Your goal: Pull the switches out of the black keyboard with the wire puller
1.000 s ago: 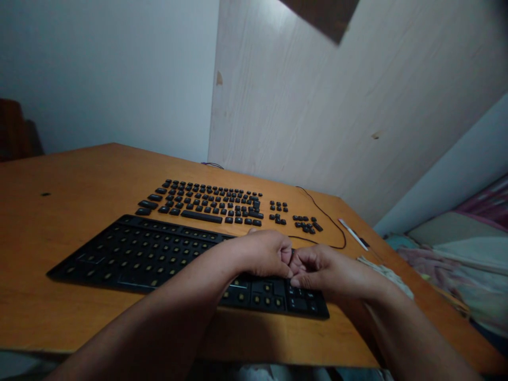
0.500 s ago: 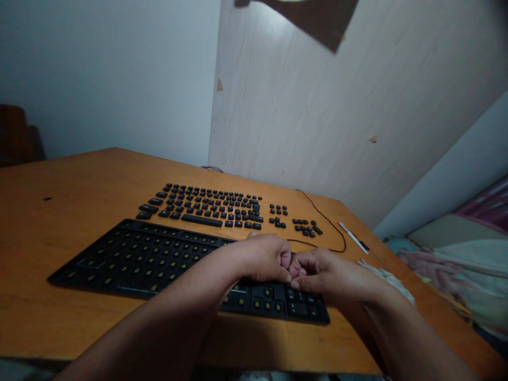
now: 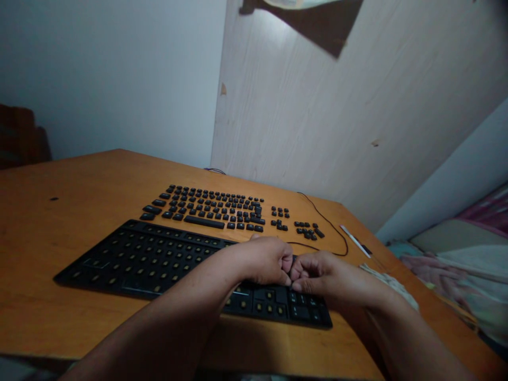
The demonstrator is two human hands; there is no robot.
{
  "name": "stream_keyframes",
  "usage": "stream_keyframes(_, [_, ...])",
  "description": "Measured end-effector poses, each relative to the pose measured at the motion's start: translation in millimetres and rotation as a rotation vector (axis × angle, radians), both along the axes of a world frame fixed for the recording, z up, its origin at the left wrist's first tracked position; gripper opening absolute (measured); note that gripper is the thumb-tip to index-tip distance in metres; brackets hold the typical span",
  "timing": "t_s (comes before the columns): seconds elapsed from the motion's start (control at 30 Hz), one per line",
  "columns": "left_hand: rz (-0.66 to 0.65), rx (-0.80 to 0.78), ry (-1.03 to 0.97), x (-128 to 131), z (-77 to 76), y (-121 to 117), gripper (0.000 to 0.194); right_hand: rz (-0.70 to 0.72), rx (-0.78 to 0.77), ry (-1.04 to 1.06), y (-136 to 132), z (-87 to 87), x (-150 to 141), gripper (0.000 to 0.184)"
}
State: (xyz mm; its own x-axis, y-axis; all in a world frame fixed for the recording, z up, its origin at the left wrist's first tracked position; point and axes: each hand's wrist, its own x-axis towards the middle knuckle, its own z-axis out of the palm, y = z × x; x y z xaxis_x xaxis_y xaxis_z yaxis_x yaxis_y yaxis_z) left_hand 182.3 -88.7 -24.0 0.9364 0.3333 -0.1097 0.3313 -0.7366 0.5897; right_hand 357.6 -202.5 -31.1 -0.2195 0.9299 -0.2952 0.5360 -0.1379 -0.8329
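A black keyboard (image 3: 130, 259) lies along the front of the table, most of its key posts bare. Several keycaps sit in its number pad (image 3: 304, 312) at the right end. Above that end, my left hand (image 3: 270, 262) and my right hand (image 3: 317, 272) meet with fingers curled and pinched together. Whatever the fingers of either hand hold is hidden between them. Behind the keyboard, loose black keycaps (image 3: 204, 221) are laid out in rows that follow a keyboard's layout, with smaller groups of keycaps (image 3: 305, 231) to the right.
A black cable (image 3: 329, 222) curls behind my right hand. Farther right lie a white stick-like item (image 3: 354, 241) and a crumpled pale cloth (image 3: 391, 283). One small dark piece (image 3: 54, 199) rests on the table's left side. A wall (image 3: 293, 116) rises behind the table.
The view has shifted slightly, so everything appears a little lower and to the right. Both hands stay pinched together over the keyboard's right end.
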Motion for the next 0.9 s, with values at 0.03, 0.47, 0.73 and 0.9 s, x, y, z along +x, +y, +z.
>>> stream_keyframes(0.03, [-0.001,0.002,0.002,0.0,-0.4,0.2,0.014,-0.001,0.0,0.0,-0.1,-0.5,0.3,0.025])
stream_keyframes(0.47, [-0.052,-0.027,0.007,-2.0,0.4,1.6,0.011,0.005,-0.001,-0.033,-0.7,4.2,-5.9,0.026])
stream_keyframes(0.73, [-0.064,0.017,0.054,-0.5,0.6,1.2,0.012,0.003,-0.014,0.053,0.3,-4.1,-0.1,0.023])
stream_keyframes(0.9, [-0.065,0.019,0.053,-1.7,2.0,0.2,0.013,-0.005,-0.023,0.042,1.5,-3.0,0.1,0.026])
